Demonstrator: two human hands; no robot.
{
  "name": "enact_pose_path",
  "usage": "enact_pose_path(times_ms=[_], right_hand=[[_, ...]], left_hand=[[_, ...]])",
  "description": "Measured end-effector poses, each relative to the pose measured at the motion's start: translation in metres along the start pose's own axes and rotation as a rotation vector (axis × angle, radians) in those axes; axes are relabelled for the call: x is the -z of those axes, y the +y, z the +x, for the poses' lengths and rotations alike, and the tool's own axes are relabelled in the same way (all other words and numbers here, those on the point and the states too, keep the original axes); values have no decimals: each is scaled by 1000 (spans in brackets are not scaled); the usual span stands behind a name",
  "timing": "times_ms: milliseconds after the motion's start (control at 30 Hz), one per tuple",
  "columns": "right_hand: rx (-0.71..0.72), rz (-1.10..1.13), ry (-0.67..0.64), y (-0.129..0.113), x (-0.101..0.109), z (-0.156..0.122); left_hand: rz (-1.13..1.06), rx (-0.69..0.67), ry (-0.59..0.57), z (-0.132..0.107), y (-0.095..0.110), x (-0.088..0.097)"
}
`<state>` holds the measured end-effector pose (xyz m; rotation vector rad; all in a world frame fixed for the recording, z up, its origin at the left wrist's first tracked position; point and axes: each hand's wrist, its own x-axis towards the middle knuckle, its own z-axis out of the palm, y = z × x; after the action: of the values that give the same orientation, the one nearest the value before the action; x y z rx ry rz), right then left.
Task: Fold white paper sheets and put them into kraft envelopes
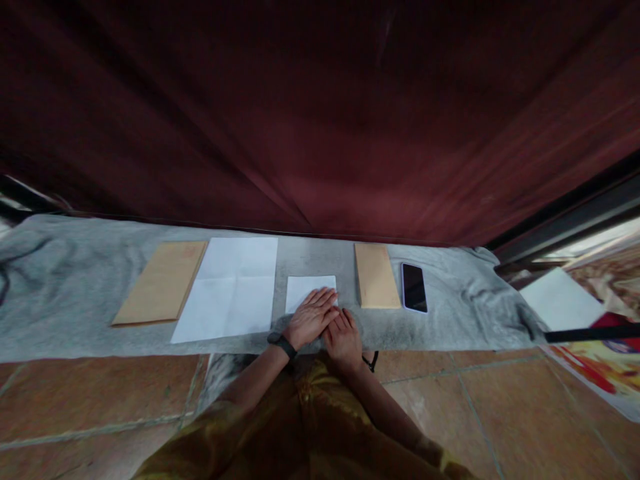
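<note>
A small white folded paper (306, 288) lies on the grey cloth in front of me. My left hand (311, 320), with a dark watch on its wrist, rests flat over the paper's lower right part, fingers stretched out. Close against it, my right hand (344, 340) lies palm down at the paper's near right corner, its fingertips by the left hand's fingers. Both hands are open; what lies under the palms is hidden. To the left, a large white sheet (233, 287) with crease lines is spread out. A brown envelope (377, 277) lies to the right.
A thicker-looking brown envelope (163, 283) lies at the left beside the large sheet. A phone (414, 288) sits right of the other envelope. Grey cloth (465, 293) covers the narrow bench. Behind it hangs a dark red curtain (320, 147); tiled floor (500, 400) shows in front.
</note>
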<state>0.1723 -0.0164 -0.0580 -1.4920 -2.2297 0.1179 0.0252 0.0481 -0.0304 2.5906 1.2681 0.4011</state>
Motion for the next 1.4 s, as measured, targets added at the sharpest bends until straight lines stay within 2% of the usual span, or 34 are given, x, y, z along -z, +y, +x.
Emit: enact_pose_path(times_ms=[133,333,400,500,667,833,1100,1400], right_hand=[[-4,63,41,4,-1,-3],[-148,324,165,10,8,7],[-139,354,163,8,12,15],[-64,365,86,-1,15,31],[53,310,-23,-16,6,48],[92,163,-53,-12,-1,46],[30,61,-88,2,1,36],[-36,36,-57,9,-1,31]], left_hand=[[-8,-15,11,-12,1,-1],[24,-45,24,-32,1,-2],[43,-29,38,-37,3,-3],[66,21,59,-44,4,-8],[74,60,63,-55,1,-15],[109,96,104,-70,-2,-8],[204,176,172,-91,-1,-5],[294,379,225,-97,15,-8]])
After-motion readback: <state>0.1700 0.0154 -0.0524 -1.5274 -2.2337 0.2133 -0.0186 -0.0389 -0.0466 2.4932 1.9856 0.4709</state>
